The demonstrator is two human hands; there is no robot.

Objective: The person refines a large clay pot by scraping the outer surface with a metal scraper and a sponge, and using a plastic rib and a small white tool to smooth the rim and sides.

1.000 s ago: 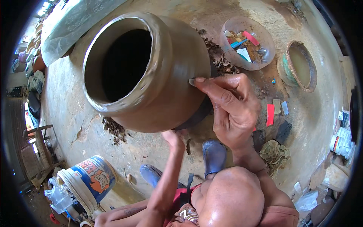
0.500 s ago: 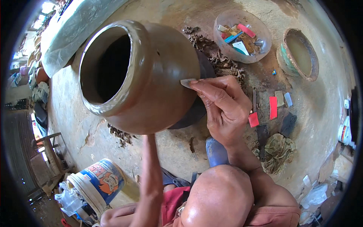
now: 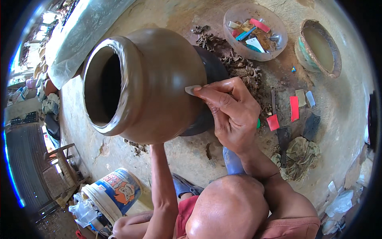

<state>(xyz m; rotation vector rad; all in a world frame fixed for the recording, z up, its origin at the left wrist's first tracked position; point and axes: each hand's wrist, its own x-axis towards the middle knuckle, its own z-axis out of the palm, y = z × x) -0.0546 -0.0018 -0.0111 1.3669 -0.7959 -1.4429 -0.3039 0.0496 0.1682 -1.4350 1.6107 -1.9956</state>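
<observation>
A brown, wide-mouthed clay pot (image 3: 159, 75) rests tilted on a dark rounded base (image 3: 213, 67), its opening facing left. Between my right thumb and fingers is a small, thin, pale flat piece (image 3: 190, 89), which touches the pot's side; my right hand (image 3: 234, 111) is closed in a pinch on it. My left forearm (image 3: 161, 179) rises under the pot, whose body hides that hand and its fingers.
Dark clay scraps (image 3: 238, 63) lie beside a plastic bowl (image 3: 254, 47) of small pieces and a pot (image 3: 300, 53) of murky water. Coloured strips (image 3: 294, 107), a scraper (image 3: 283, 139) and a crumpled cloth (image 3: 300, 157) are at right; a bucket (image 3: 107, 199) and plastic sheeting (image 3: 71, 47) at left.
The pot's rim sits lower and further left in the picture, showing more of its side. My right hand has shifted left with the pot; my left hand, partly seen before, is now hidden.
</observation>
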